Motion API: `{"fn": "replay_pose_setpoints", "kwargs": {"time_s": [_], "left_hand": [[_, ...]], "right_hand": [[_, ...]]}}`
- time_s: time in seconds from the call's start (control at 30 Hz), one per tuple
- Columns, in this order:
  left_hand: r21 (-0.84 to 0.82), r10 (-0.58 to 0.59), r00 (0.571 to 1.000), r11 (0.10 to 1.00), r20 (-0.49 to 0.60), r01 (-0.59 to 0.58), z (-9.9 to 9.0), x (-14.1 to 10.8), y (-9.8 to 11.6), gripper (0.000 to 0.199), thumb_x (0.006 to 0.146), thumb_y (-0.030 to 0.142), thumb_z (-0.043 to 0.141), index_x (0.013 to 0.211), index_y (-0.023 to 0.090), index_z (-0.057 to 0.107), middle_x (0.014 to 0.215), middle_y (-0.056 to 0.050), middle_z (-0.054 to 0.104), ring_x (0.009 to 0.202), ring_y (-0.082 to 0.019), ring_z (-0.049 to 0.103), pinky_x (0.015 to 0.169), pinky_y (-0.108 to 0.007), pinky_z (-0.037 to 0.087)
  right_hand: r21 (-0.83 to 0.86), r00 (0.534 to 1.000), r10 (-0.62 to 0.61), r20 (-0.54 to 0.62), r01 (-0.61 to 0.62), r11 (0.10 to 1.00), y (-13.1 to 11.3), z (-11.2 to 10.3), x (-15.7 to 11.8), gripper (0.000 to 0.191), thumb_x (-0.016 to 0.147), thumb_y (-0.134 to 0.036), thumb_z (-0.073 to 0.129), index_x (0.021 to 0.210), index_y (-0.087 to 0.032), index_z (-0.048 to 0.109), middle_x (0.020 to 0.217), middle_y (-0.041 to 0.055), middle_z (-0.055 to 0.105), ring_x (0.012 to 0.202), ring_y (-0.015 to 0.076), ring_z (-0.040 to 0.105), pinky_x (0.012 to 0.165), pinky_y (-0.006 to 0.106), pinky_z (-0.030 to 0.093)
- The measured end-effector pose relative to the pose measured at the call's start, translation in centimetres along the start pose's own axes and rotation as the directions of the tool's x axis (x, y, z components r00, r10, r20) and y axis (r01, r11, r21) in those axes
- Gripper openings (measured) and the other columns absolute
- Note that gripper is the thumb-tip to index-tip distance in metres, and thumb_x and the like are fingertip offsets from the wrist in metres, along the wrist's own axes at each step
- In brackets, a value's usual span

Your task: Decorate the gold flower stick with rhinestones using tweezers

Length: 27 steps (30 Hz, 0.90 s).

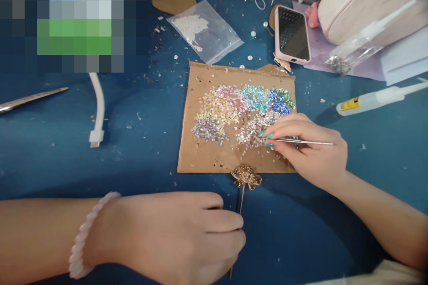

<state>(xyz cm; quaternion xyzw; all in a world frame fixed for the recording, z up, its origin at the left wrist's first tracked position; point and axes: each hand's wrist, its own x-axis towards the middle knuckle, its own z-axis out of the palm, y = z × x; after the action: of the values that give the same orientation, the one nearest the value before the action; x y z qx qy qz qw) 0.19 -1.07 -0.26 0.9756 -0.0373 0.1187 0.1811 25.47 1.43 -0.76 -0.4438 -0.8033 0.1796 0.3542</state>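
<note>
My left hand (187, 231) is closed around the thin stem of a metallic bronze-gold flower (246, 176). The flower's head lies at the front edge of a cardboard sheet (207, 158). Over that sheet, my right hand (310, 147) pinches a pair of metal tweezers (310, 142), tips pointing left into a pile of clear, shiny rhinestones (250, 129). Whether the tips grip a stone is too small to tell. Around it lie heaps of yellow-orange, turquoise (254, 97), blue (279, 101), green and greyish-purple stones (209, 129).
A bag of white beads (207, 31) and a phone (292, 33) lie behind the cardboard. A glue bottle (368, 98) is at right, below a pale rounded case (371, 0). At left are a white cable (97, 111) and a pointed metal tool (33, 99).
</note>
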Motion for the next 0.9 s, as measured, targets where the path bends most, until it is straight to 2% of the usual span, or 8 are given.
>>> {"fn": "replay_pose_setpoints", "kwargs": {"time_s": [0.23, 0.47, 0.9], "left_hand": [[0.010, 0.029, 0.999, 1.000, 0.026, -0.029, -0.27, 0.03, -0.18, 0.020, 0.091, 0.018, 0.055, 0.081, 0.025, 0.071, 0.107, -0.002, 0.070, 0.094, -0.016, 0.062, 0.079, -0.027, 0.053], [0.021, 0.007, 1.000, 1.000, 0.024, -0.007, 0.03, -0.10, 0.04, 0.021, 0.091, 0.017, 0.053, 0.083, 0.025, 0.071, 0.109, -0.001, 0.069, 0.096, -0.016, 0.061, 0.081, -0.028, 0.052], [0.025, 0.019, 0.999, 0.999, 0.025, -0.020, -0.20, -0.03, -0.06, 0.022, 0.092, 0.018, 0.053, 0.082, 0.025, 0.071, 0.109, -0.001, 0.069, 0.095, -0.015, 0.062, 0.080, -0.027, 0.053]], "right_hand": [[-0.003, 1.000, -0.015, -0.003, 0.015, 1.000, -0.21, -0.07, 0.08, 0.009, 0.082, -0.013, 0.065, 0.080, -0.022, 0.065, 0.076, 0.0020, 0.071, 0.076, 0.0171, 0.067, 0.074, 0.036, 0.052], [-0.010, 1.000, -0.016, 0.009, 0.016, 1.000, -0.02, 0.05, 0.05, 0.008, 0.081, -0.013, 0.066, 0.081, -0.021, 0.064, 0.076, 0.0028, 0.071, 0.077, 0.0181, 0.067, 0.074, 0.037, 0.052], [0.013, 1.000, -0.002, 0.006, 0.002, 1.000, -0.08, 0.06, -0.03, 0.009, 0.080, -0.011, 0.067, 0.081, -0.020, 0.065, 0.077, 0.0031, 0.071, 0.077, 0.0173, 0.066, 0.074, 0.036, 0.053]]}}
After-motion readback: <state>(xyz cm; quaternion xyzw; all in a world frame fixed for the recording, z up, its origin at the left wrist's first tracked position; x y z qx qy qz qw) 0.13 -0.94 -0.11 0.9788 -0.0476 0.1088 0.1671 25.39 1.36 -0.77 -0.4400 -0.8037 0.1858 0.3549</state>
